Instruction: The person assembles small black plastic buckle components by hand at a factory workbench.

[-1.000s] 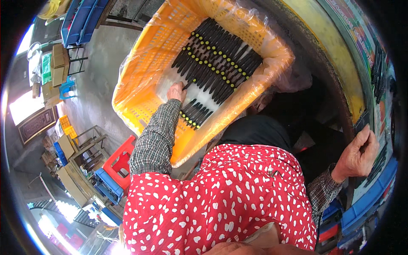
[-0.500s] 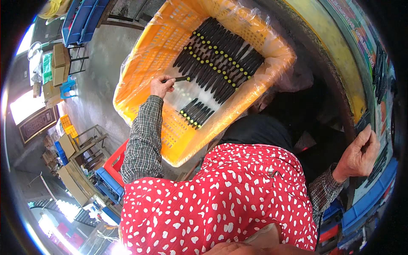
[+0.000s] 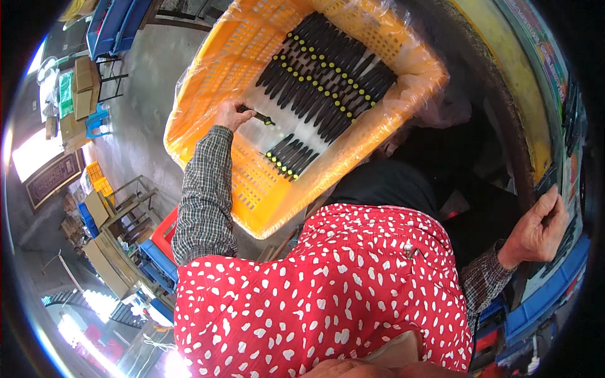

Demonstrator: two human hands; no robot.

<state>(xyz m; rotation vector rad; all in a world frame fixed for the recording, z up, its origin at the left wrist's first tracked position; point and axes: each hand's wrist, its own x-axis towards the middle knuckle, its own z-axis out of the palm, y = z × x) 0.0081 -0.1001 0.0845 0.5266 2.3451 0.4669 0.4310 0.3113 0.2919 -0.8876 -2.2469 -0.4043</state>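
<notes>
My left hand (image 3: 232, 116) reaches into a yellow plastic crate (image 3: 252, 217) and pinches one slim black handle-like piece (image 3: 259, 117) with a yellow-green end. The piece hangs just above the bottom of the crate, its coloured end pointing right. Rows of similar black pieces (image 3: 309, 104) lie side by side at the far end, and a shorter row (image 3: 291, 157) lies nearer me. At the right, beside the worktable, my right hand (image 3: 534, 230) is closed with thumb and fingertips together. A dark flat bit shows near its fingertips; whether it is held I cannot make out.
Clear plastic film (image 3: 435, 79) lines the crate and folds over its rim. A worktable with a yellow edge (image 3: 504, 82) curves along the right, with a blue bin (image 3: 548, 296) below. Red plastic (image 3: 165, 236), cardboard boxes and blue trays stand at the left on the grey floor.
My left hand has drawn slightly back left, and the piece in it has tilted with its coloured end lower. My right hand stays closed beside the worktable; the whole view has shifted a little.
</notes>
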